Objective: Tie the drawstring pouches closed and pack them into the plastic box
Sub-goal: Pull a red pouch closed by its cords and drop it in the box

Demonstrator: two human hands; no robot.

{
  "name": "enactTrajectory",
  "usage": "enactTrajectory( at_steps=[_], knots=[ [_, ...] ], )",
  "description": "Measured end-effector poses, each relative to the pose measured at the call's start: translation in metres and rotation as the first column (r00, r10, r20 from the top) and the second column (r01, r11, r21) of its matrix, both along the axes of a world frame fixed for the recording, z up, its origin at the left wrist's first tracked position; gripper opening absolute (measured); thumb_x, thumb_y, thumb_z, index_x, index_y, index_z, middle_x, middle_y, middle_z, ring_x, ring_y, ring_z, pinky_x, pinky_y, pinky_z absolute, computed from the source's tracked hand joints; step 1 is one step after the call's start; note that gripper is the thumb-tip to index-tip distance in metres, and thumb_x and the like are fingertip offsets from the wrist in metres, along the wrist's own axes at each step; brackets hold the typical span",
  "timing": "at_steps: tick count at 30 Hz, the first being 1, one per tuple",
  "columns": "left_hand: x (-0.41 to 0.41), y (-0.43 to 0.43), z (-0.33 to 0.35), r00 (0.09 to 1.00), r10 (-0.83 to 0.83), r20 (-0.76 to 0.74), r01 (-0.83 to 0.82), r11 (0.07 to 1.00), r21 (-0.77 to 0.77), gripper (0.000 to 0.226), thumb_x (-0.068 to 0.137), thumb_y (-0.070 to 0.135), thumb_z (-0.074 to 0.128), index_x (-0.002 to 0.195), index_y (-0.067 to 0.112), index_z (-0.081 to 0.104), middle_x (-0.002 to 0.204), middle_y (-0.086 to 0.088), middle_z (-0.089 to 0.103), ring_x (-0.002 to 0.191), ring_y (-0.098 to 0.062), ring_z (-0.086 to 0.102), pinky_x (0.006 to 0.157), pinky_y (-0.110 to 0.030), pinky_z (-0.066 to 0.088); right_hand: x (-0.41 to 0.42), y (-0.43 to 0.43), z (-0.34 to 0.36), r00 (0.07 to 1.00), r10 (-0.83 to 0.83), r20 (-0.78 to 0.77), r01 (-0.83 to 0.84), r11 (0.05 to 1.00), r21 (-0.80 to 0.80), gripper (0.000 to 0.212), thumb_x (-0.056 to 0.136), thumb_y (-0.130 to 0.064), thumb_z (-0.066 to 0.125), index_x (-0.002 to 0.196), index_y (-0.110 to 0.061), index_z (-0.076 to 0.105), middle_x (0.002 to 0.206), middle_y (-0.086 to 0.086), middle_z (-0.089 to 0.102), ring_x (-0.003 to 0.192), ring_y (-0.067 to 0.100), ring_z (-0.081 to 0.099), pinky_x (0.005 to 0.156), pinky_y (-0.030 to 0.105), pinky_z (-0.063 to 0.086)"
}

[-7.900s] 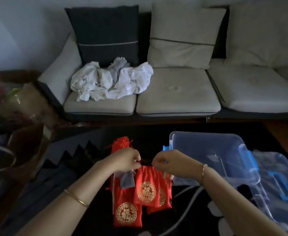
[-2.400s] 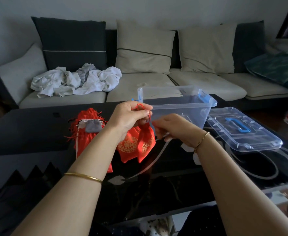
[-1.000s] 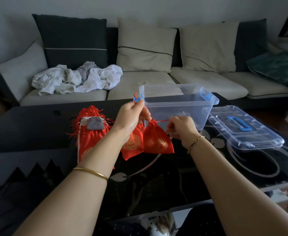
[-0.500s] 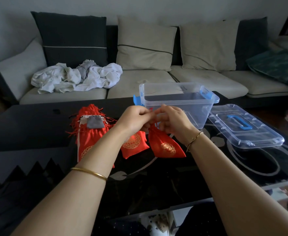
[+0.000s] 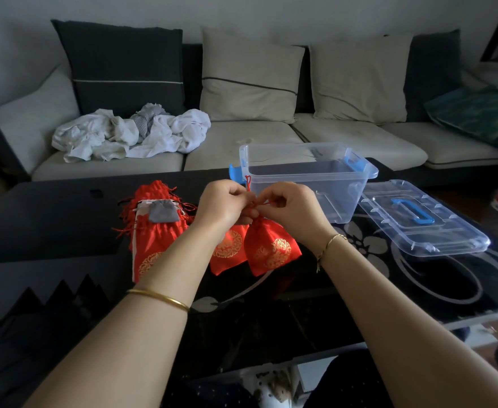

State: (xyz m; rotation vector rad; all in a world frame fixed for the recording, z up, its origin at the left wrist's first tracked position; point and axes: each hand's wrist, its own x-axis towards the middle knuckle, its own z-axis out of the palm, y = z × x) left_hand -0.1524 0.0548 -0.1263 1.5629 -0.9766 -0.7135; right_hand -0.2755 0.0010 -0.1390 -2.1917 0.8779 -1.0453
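A person is sitting at a black table [image 5: 50, 219], holding 1 red pouch [image 5: 271, 247] by its neck just in front of a clear box [image 5: 306, 179]. The left hand [image 5: 224, 204] and right hand [image 5: 293, 209] are meeting above the pouch, with the fingers of both curling and pinching its red drawstring [image 5: 248, 181]. The box is standing open, with its lid [image 5: 418, 222] lying flat just to its right. A 2nd pouch [image 5: 227, 250] is lying just left of the held one. Further left, a pile [image 5: 153, 234] of red pouches is lying with 1 grey pouch [image 5: 163, 211] on top.
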Motion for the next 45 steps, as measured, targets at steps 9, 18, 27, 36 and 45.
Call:
enactTrajectory(
  at_steps=[9, 18, 27, 36, 45],
  knots=[
    [0.005, 0.002, 0.007, 0.960, 0.156, 0.234, -0.137, 0.986, -0.099, 0.015, 0.080, 0.009, 0.067, 0.081, 0.016, 0.053, 0.084, -0.002, 0.057, 0.070, -0.010, 0.055, 0.068, -0.026, 0.050, 0.001, -0.002, -0.001, 0.992, -0.125, -0.035, 0.126, 0.991, 0.041, 0.014, 0.082, -0.014, 0.065, 0.074, -0.003, 0.069, 0.070, 0.003, 0.063, 0.066, 0.010, 0.052, 0.062, 0.021, 0.040],
    [-0.004, 0.000, -0.003, 0.712, 0.090, 0.696, 0.023, 0.988, -0.150, 0.009, 0.076, 0.020, 0.075, 0.085, 0.016, 0.074, 0.098, -0.005, 0.048, 0.097, -0.022, 0.051, 0.086, -0.032, 0.045, -0.002, -0.004, 0.001, 0.987, -0.131, 0.096, 0.075, 0.893, 0.445, 0.014, 0.086, -0.018, 0.065, 0.076, -0.010, 0.070, 0.063, -0.003, 0.059, 0.051, 0.004, 0.049, 0.046, 0.015, 0.040],
    [-0.001, -0.004, -0.006, 0.699, 0.068, 0.712, 0.033, 0.991, -0.127, 0.010, 0.079, 0.021, 0.072, 0.083, 0.012, 0.071, 0.097, -0.006, 0.051, 0.090, -0.021, 0.053, 0.081, -0.033, 0.047, -0.007, -0.003, 0.001, 0.969, 0.024, 0.244, -0.158, 0.822, 0.547, 0.013, 0.089, -0.012, 0.060, 0.081, -0.008, 0.068, 0.051, -0.008, 0.055, 0.043, 0.003, 0.040, 0.049, 0.020, 0.036],
    [0.004, -0.007, -0.001, 0.678, 0.059, 0.732, 0.010, 0.996, -0.089, 0.011, 0.089, 0.004, 0.051, 0.079, 0.008, 0.050, 0.079, 0.000, 0.047, 0.076, -0.018, 0.047, 0.060, -0.027, 0.030, -0.019, -0.016, -0.003, 0.977, -0.163, 0.141, 0.101, 0.925, 0.365, 0.010, 0.087, -0.007, 0.060, 0.079, -0.006, 0.066, 0.062, -0.003, 0.053, 0.055, 0.004, 0.043, 0.054, 0.016, 0.035],
    [0.007, -0.010, 0.002, 0.913, 0.110, 0.392, -0.118, 0.993, -0.004, 0.012, 0.087, 0.008, 0.048, 0.076, 0.010, 0.049, 0.087, -0.018, 0.065, 0.075, -0.032, 0.067, 0.070, -0.043, 0.056, -0.012, 0.000, -0.009, 0.993, -0.023, -0.119, 0.071, 0.905, 0.419, 0.074, 0.073, -0.038, 0.076, 0.134, -0.017, 0.039, 0.121, -0.002, 0.055, 0.107, 0.014, 0.057, 0.086, 0.028, 0.048]
  ],
)
